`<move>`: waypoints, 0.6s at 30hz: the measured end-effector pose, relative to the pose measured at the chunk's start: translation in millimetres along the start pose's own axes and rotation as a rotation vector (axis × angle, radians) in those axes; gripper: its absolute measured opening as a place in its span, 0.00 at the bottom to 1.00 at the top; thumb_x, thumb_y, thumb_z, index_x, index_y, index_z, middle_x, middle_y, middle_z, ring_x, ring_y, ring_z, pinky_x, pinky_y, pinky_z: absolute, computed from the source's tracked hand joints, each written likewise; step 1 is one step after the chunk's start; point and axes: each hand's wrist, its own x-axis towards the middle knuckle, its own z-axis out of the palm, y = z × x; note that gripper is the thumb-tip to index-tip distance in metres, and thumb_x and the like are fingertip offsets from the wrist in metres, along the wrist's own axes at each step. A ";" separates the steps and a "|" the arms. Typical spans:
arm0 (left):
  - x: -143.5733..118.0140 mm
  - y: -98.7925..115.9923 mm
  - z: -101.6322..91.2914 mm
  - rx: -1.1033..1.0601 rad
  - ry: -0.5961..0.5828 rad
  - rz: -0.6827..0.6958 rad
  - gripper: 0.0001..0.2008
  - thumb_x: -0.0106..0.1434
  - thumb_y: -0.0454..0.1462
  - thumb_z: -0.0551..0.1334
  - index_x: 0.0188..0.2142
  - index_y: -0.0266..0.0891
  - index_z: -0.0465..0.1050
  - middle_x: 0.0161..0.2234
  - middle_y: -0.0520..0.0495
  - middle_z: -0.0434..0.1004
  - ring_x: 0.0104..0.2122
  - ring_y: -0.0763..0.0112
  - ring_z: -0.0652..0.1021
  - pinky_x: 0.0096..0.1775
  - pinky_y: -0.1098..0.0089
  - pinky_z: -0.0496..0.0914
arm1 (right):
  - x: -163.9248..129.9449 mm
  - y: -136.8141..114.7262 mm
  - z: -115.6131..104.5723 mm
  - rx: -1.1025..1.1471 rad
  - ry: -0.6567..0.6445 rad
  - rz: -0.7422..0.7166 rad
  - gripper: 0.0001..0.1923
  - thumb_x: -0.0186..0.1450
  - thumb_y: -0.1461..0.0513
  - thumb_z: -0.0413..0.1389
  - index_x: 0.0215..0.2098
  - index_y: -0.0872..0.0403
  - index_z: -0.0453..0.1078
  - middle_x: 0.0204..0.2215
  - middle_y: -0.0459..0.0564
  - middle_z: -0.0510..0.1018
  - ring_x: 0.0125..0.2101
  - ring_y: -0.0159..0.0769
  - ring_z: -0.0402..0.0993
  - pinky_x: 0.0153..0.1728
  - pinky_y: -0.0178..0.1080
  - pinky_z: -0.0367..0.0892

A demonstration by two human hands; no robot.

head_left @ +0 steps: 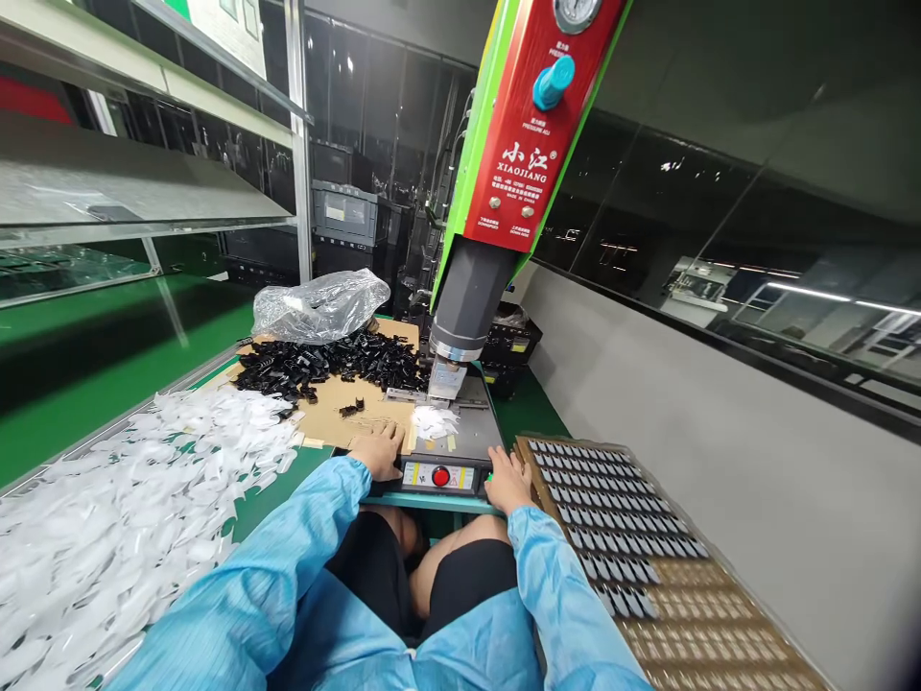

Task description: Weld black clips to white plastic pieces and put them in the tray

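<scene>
Both hands at front edge of welding press base [460,437]. Left hand [379,449] flat at left end of control panel [438,475], right hand [507,480] at right end, fingers released, grasping nothing. Likely pressing side start buttons, though buttons hidden. Small part [447,379] sits under press horn [467,307]. Judged step: weld cycle. Next move calls for lifting welded part over to tray [720,614] on worktop.
</scene>
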 end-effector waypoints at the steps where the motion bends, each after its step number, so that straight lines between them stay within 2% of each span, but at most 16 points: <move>1: -0.6 0.3 -0.4 -0.002 0.002 0.002 0.56 0.57 0.50 0.72 0.77 0.36 0.49 0.78 0.26 0.45 0.76 0.36 0.52 0.71 0.42 0.53 | 0.1 -1.4 -1.6 -0.002 -0.007 0.004 0.43 0.68 0.61 0.57 0.78 0.47 0.51 0.79 0.49 0.49 0.77 0.51 0.43 0.74 0.60 0.36; 7: -1.0 -1.2 -1.0 -0.033 0.038 0.030 0.49 0.63 0.52 0.68 0.76 0.32 0.54 0.76 0.23 0.51 0.75 0.34 0.55 0.70 0.43 0.56 | 6.0 -4.2 -8.6 -0.037 0.020 -0.018 0.39 0.68 0.61 0.57 0.76 0.50 0.58 0.77 0.55 0.57 0.76 0.53 0.46 0.74 0.61 0.36; 9: 2.2 -4.3 -4.0 -0.052 0.054 0.048 0.46 0.63 0.52 0.68 0.73 0.32 0.60 0.73 0.22 0.57 0.73 0.34 0.60 0.68 0.44 0.59 | 14.0 -4.3 -13.7 -0.026 0.029 -0.032 0.33 0.69 0.60 0.57 0.72 0.50 0.64 0.74 0.56 0.63 0.75 0.55 0.48 0.73 0.62 0.37; 11: 9.3 -8.9 -10.5 -0.080 0.073 0.065 0.39 0.62 0.53 0.68 0.67 0.34 0.70 0.68 0.23 0.67 0.68 0.35 0.67 0.65 0.44 0.63 | 27.5 -7.4 -21.4 0.019 0.029 -0.036 0.27 0.70 0.58 0.56 0.67 0.50 0.71 0.70 0.56 0.69 0.74 0.58 0.50 0.72 0.63 0.39; 14: 31.1 -15.7 -25.6 -0.140 0.139 0.079 0.26 0.65 0.53 0.65 0.55 0.39 0.80 0.58 0.30 0.78 0.62 0.41 0.74 0.63 0.48 0.66 | 57.4 -21.4 -33.7 0.155 0.077 -0.043 0.24 0.71 0.56 0.56 0.64 0.49 0.73 0.66 0.55 0.74 0.73 0.58 0.53 0.71 0.60 0.46; 16: 53.2 -18.2 -35.1 -0.194 0.219 0.067 0.24 0.68 0.51 0.63 0.56 0.39 0.80 0.58 0.33 0.78 0.61 0.45 0.74 0.63 0.51 0.66 | 80.8 -36.2 -39.5 0.269 0.143 -0.067 0.25 0.71 0.56 0.56 0.65 0.50 0.71 0.65 0.55 0.74 0.71 0.54 0.57 0.69 0.55 0.53; 18: 79.2 -17.9 -40.9 -0.257 0.306 0.038 0.27 0.70 0.49 0.60 0.62 0.38 0.75 0.60 0.33 0.76 0.62 0.47 0.73 0.64 0.53 0.65 | 104.3 -53.0 -42.3 0.384 0.190 -0.113 0.26 0.71 0.57 0.56 0.66 0.50 0.69 0.64 0.56 0.75 0.68 0.51 0.63 0.67 0.50 0.58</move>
